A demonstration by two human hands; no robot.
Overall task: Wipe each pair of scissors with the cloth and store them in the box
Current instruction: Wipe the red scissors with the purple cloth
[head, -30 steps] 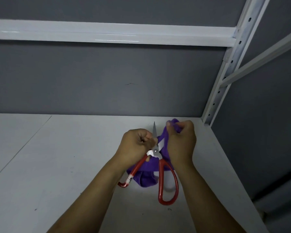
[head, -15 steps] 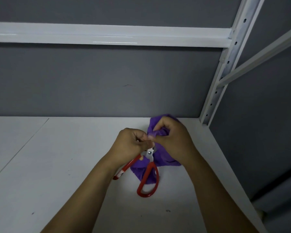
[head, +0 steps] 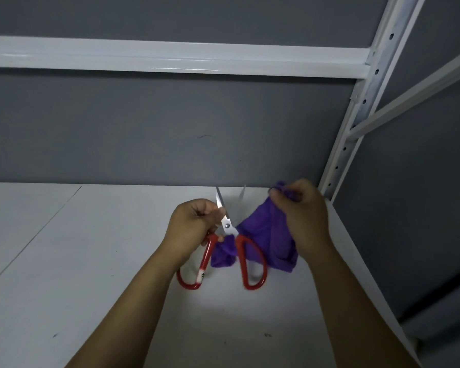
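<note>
While two hands work over the white shelf [head: 64, 274], one pair of scissors [head: 226, 225] and one purple cloth [head: 263, 235] show.
The left hand [head: 194, 224] has its grip clenched on a red handle just below the pivot; the steel blades splay in a V toward the grey wall [head: 144, 128], the right blade blurred. The right hand [head: 300, 208] has its grip pinching the cloth's top, just right of the blades; the other red loop covers part of the hanging cloth. A perforated white upright [head: 367, 96] stands at the right.
</note>
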